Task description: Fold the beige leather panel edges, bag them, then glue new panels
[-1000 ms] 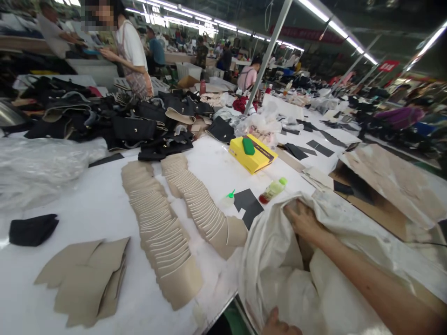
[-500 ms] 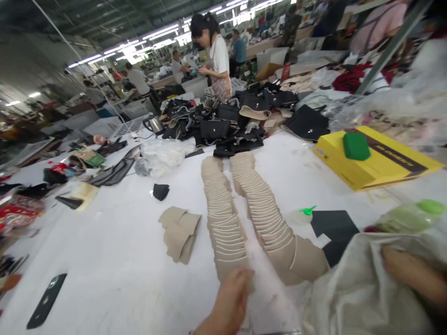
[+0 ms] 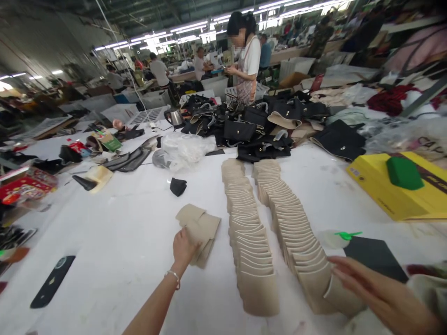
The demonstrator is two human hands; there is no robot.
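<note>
My left hand point(image 3: 185, 249), with a bracelet at the wrist, is closed on a beige flat piece point(image 3: 195, 228) in a small loose pile left of the rows. Its fingertips are partly hidden. My right hand point(image 3: 373, 288) has its fingers stretched out, touching the near right side of the right row of overlapping beige pieces point(image 3: 296, 223); it grips nothing that I can see. Between my hands runs the left row of overlapping beige pieces point(image 3: 247, 223), fanned away from me on the white table point(image 3: 122, 232).
Black bags point(image 3: 240, 130) heap at the back, beside clear plastic point(image 3: 185, 149) and a kettle point(image 3: 174, 118). A yellow box point(image 3: 377, 195) carries a green block point(image 3: 405, 173) at right. A phone point(image 3: 52, 281) lies left. Behind the heap stands a person point(image 3: 249, 60).
My left hand has moved from the left row's near end to the small beige pile. My right hand has come out from the pale cloth to the right row. The view has shifted left.
</note>
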